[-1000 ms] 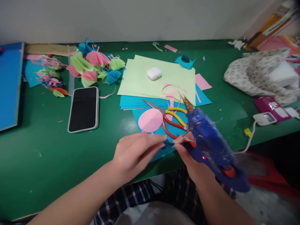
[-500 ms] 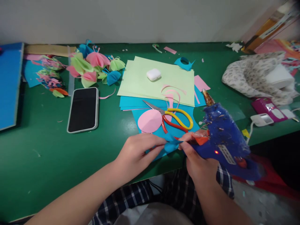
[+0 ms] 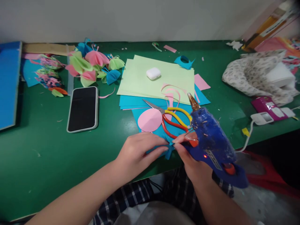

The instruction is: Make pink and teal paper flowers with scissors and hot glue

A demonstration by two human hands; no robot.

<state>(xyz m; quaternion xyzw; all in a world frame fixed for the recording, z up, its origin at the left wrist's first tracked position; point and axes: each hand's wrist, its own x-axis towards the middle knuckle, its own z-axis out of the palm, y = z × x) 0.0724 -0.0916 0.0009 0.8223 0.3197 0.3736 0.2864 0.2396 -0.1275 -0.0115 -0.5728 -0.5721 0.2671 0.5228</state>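
Observation:
Between thumb and fingertips, my left hand (image 3: 140, 150) pinches a small folded blue paper piece (image 3: 168, 152). The other side of that paper is pinched by the thumb and finger of my right hand (image 3: 193, 156). A blue hot glue gun (image 3: 212, 140) is also in my right hand, its nozzle pointing up and away and a red light lit on its side. Just beyond the hands lie scissors (image 3: 174, 125) with yellow and red handles, next to a pink paper oval (image 3: 150, 120). My fingers partly cover the blue piece.
Light green sheets (image 3: 138, 76) lie over blue paper, with a white earbud case (image 3: 153, 73) on top. Left are a phone (image 3: 83, 109), folded paper flowers (image 3: 96, 59) and a blue board (image 3: 8, 84). A patterned cloth (image 3: 236, 75) and purple device (image 3: 268, 107) sit at right.
The glue gun has swung left with my right hand, its nozzle now nearer the scissors. The blue paper piece has turned and sits lower between my fingertips. My left hand has barely moved.

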